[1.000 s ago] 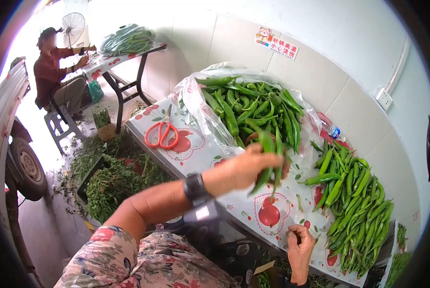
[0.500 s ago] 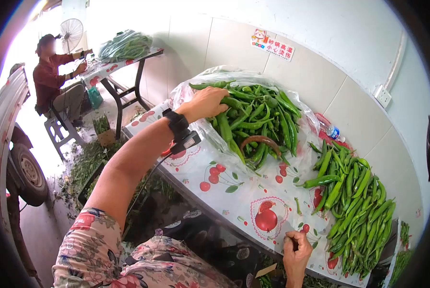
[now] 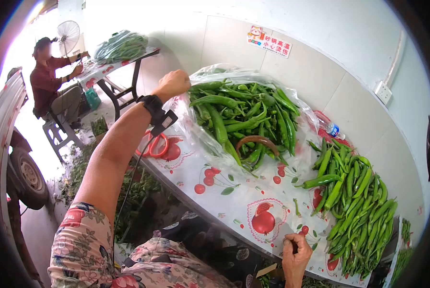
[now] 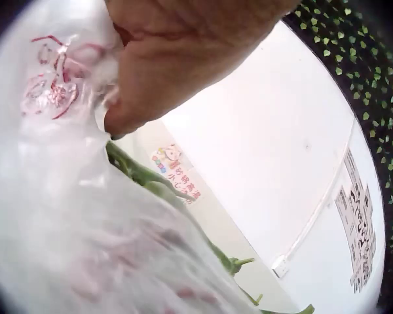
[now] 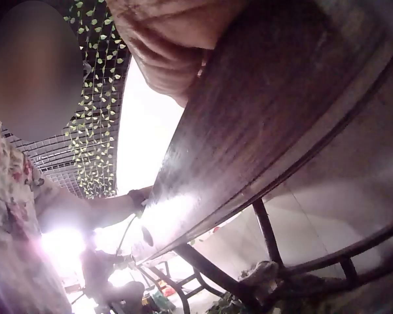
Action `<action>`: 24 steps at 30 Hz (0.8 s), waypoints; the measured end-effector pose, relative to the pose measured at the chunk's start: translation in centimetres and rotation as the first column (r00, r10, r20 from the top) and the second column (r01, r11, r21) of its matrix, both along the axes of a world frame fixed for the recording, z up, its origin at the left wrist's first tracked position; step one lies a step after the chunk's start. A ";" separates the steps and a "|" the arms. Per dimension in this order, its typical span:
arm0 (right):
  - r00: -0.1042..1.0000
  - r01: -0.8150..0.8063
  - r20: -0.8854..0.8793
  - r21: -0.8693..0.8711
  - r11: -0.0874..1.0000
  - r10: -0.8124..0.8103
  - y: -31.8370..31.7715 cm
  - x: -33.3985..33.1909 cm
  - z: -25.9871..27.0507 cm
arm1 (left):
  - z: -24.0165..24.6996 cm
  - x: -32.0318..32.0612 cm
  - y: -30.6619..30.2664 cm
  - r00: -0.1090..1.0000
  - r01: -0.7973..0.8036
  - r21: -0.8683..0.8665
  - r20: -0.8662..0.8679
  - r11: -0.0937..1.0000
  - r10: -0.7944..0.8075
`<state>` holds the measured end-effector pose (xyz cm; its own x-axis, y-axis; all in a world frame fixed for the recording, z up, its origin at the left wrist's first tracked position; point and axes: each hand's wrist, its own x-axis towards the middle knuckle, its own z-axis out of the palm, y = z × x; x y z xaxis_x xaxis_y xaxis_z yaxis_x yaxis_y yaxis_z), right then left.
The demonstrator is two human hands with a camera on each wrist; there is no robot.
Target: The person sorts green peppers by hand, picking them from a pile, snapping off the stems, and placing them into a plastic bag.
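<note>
My left hand [image 3: 172, 83] is at the left edge of a clear plastic bag [image 3: 191, 129] on the table. In the left wrist view, its thumb and fingers pinch the thin plastic [image 4: 59, 170]. Green chili peppers [image 3: 246, 108] fill the open bag, with one curved brownish-red pepper [image 3: 258, 139] near its front. My right hand [image 3: 295, 254] rests at the table's front edge, fingers loosely curled, with nothing seen in it. Beside it on the right lies a big pile of green peppers [image 3: 359, 206]. In the right wrist view, only part of that hand [image 5: 177, 46] shows.
Red-handled scissors [image 3: 155, 145] lie left of the bag on the patterned tablecloth [image 3: 215, 201]. A plastic bottle [image 3: 331, 128] lies by the wall. Cut greenery [image 3: 138, 206] covers the floor. Another person [image 3: 52, 81] sits at a second table [image 3: 100, 72] behind.
My left hand has let go of the peppers it held over the table, gone back to the bag, and moved left onto its edge. My right hand has stayed nearly still.
</note>
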<state>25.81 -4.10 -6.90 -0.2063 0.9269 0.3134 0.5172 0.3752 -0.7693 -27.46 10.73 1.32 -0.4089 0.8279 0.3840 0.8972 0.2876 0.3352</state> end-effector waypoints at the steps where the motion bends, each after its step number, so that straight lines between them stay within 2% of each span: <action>1: 1.000 -0.002 -0.007 0.004 1.000 0.002 0.0 0.0 0.0 | 0.1 -0.2 0.3 0.998 0.018 0.082 0.061 0.996 -0.023; 4: 0.999 0.000 -0.036 -0.020 1.000 0.000 0.0 0.0 -0.1 | 1.3 -0.2 0.4 0.975 0.042 0.343 0.192 0.938 -0.114; 7: 0.998 0.011 -0.057 -0.058 0.998 -0.014 0.0 0.1 -0.2 | 4.2 0.4 0.5 0.882 0.084 0.496 0.366 0.864 -0.296; 8: 0.998 0.016 -0.064 -0.071 0.997 -0.021 0.0 0.1 -0.3 | 5.0 1.1 0.3 0.873 0.088 0.535 0.366 0.840 -0.324; 10: 0.998 0.015 -0.066 -0.026 1.000 -0.017 0.2 0.3 -0.8 | 6.6 2.9 -0.4 0.851 0.094 0.611 0.361 0.786 -0.382; 13: 0.996 0.027 -0.081 -0.056 0.998 -0.031 0.0 0.1 -0.3 | 7.5 3.7 -1.0 0.835 0.078 0.554 0.418 0.829 -0.358; 15: 0.996 0.024 -0.084 -0.070 0.997 -0.030 -0.2 0.1 -0.1 | 6.1 3.6 -0.6 0.971 0.171 0.583 0.036 0.794 -0.235; 16: 0.996 0.018 -0.082 -0.057 0.998 -0.023 -0.2 0.1 -0.2 | 5.8 3.6 -0.5 0.974 0.222 0.584 -0.164 0.781 -0.155; 17: 0.997 0.012 -0.080 -0.044 0.999 -0.016 -0.1 0.1 -0.2 | 5.6 3.6 -0.2 0.954 0.295 0.606 -0.234 0.739 -0.189; 19: 0.996 0.011 -0.085 -0.040 0.999 -0.015 -0.1 0.0 -0.2 | 6.9 9.0 -2.5 0.897 0.433 0.626 -0.370 0.649 -0.241; 21: 0.997 0.003 -0.075 -0.024 1.000 -0.005 -0.1 0.0 -0.4 | 6.5 13.9 -3.7 0.822 0.547 0.405 -0.097 0.732 -0.561; 23: 0.998 0.011 -0.064 0.014 1.000 -0.010 0.1 0.1 -0.6 | 5.2 17.3 -3.6 0.755 0.655 0.003 -0.050 0.756 -0.654; 24: 0.997 0.012 -0.070 0.004 1.000 -0.012 0.0 0.2 -0.6 | 4.2 17.5 -3.1 0.743 0.667 0.007 -0.075 0.745 -0.665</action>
<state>26.00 -4.06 -7.52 -0.1723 0.9277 0.3311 0.4668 0.3729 -0.8019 -10.00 7.60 5.49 0.2683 0.8672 0.4195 0.8756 -0.4011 0.2691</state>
